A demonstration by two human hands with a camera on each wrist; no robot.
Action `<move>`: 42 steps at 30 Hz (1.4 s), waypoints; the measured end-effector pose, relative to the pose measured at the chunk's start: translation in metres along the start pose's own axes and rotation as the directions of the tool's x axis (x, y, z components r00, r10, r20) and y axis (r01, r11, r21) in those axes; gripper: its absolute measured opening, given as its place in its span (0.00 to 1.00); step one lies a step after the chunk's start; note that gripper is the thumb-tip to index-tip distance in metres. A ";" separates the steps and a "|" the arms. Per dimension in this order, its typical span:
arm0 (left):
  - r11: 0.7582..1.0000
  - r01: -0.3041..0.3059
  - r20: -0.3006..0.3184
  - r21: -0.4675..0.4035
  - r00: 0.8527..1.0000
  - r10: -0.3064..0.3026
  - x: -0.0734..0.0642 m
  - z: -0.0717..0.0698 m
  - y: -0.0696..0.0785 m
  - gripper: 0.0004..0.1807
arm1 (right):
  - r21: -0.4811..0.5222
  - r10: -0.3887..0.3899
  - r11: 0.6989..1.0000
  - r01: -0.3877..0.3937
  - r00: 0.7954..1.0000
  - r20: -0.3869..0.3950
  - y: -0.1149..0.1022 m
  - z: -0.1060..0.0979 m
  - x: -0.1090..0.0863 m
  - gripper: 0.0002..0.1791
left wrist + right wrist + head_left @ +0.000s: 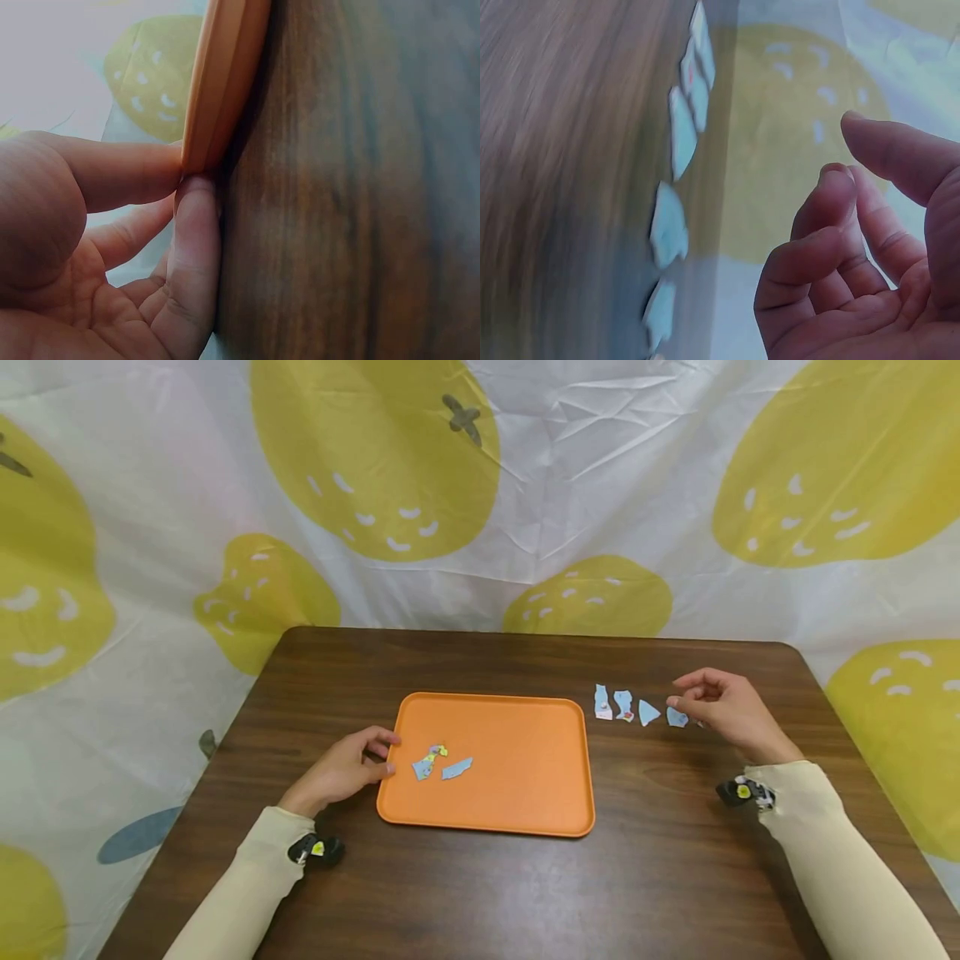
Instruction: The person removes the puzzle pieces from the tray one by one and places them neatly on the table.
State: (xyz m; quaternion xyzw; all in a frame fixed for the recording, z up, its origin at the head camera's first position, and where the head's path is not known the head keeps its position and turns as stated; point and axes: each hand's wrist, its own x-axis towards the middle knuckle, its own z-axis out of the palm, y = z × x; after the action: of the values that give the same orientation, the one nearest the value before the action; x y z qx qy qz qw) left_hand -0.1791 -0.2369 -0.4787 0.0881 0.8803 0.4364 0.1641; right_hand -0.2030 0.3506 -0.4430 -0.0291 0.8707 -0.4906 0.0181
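Flat, irregular, pale-blue thin pieces lie in a row near the far edge of the dark brown wood-grained table, toward its right corner. They seem light and rather stiff, probably best pinched by their rims. Above the row, the right hand is empty, thumb apart. The left hand pinches the left edge of the orange rectangular tray, which bears similar patterned scraps.

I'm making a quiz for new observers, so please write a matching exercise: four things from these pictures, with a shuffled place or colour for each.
1. Left hand
2. Right hand
3. Tray
4. Table

A. Orange
B. By the row of pieces
C. Dark brown
D. At the tray's left edge

Pairs: 1-D, 2-B, 3-A, 4-C
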 end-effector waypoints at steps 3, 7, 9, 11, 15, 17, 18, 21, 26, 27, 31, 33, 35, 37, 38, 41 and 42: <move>1.000 0.002 -0.002 0.001 1.000 -0.002 0.001 0.001 0.001 0.21 | -0.015 -0.021 1.000 0.021 1.000 0.011 -0.009 0.008 0.002 0.24; 1.000 -0.002 -0.004 0.008 1.000 0.002 0.001 0.002 0.002 0.21 | -0.024 -0.047 0.999 0.048 0.998 0.036 -0.021 0.018 0.003 0.23; 1.000 -0.007 -0.003 0.009 1.000 0.007 0.001 0.002 0.002 0.21 | -0.032 -0.062 0.997 0.063 0.997 0.045 -0.027 0.024 0.004 0.22; 1.000 -0.003 -0.004 0.007 1.000 0.003 0.001 0.002 0.001 0.21 | -0.040 -0.081 0.996 0.083 0.995 0.054 -0.033 0.030 0.004 0.20; 1.000 -0.001 0.000 -0.003 1.000 0.001 0.002 0.001 0.001 0.21 | -0.023 -0.116 0.993 0.118 0.991 0.061 -0.046 0.042 0.007 0.17; 1.000 -0.008 0.003 -0.008 1.000 0.008 0.003 0.002 0.001 0.21 | -0.016 -0.133 0.991 0.135 0.989 0.071 -0.053 0.048 0.008 0.17; 1.000 -0.011 0.004 -0.011 1.000 0.011 0.003 0.002 0.001 0.21 | -0.012 -0.137 0.990 0.138 0.988 0.074 -0.056 0.051 0.009 0.17; 1.000 -0.017 0.007 -0.009 1.000 0.017 0.005 0.004 0.002 0.21 | -0.022 -0.155 0.987 0.158 0.983 0.095 -0.064 0.059 0.011 0.17; 1.000 -0.019 0.003 -0.006 1.000 0.019 0.006 0.005 0.003 0.21 | -0.034 -0.188 0.981 0.193 0.975 0.118 -0.074 0.072 0.018 0.17; 1.000 -0.020 0.004 -0.008 1.000 0.020 0.007 0.004 0.004 0.21 | -0.037 -0.195 0.979 0.200 0.973 0.120 -0.077 0.075 0.019 0.16; 1.000 -0.021 0.010 -0.015 1.000 0.021 0.008 0.004 0.004 0.21 | -0.027 -0.215 0.975 0.221 0.968 0.129 -0.085 0.088 0.024 0.15; 1.000 -0.014 0.009 -0.019 1.000 0.014 0.008 0.004 0.004 0.21 | -0.016 -0.223 0.974 0.227 0.965 0.135 -0.090 0.094 0.025 0.14; 1.000 -0.019 0.011 -0.019 1.000 0.019 0.008 0.004 0.004 0.21 | -0.002 -0.229 0.973 0.231 0.963 0.141 -0.095 0.101 0.028 0.13; 1.000 -0.016 0.005 -0.018 1.000 0.016 0.007 0.004 0.004 0.21 | 0.013 -0.238 0.971 0.239 0.959 0.151 -0.099 0.110 0.030 0.13; 1.000 -0.016 0.003 -0.018 1.000 0.016 0.007 0.004 0.004 0.21 | 0.022 -0.240 0.971 0.240 0.958 0.158 -0.101 0.114 0.032 0.13; 1.000 -0.020 0.001 -0.015 1.000 0.020 0.007 0.004 0.003 0.21 | 0.046 -0.242 0.970 0.237 0.954 0.179 -0.105 0.126 0.035 0.13; 1.000 -0.017 0.001 -0.015 1.000 0.017 0.007 0.005 0.002 0.21 | 0.056 -0.241 0.970 0.235 0.952 0.187 -0.106 0.130 0.036 0.13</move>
State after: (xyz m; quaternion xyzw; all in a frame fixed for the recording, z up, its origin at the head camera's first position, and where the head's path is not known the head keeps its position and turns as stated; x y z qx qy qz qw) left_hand -0.1838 -0.2301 -0.4809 0.0946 0.8762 0.4442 0.1614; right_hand -0.2275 0.1822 -0.4198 -0.1807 0.8469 -0.4983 0.0434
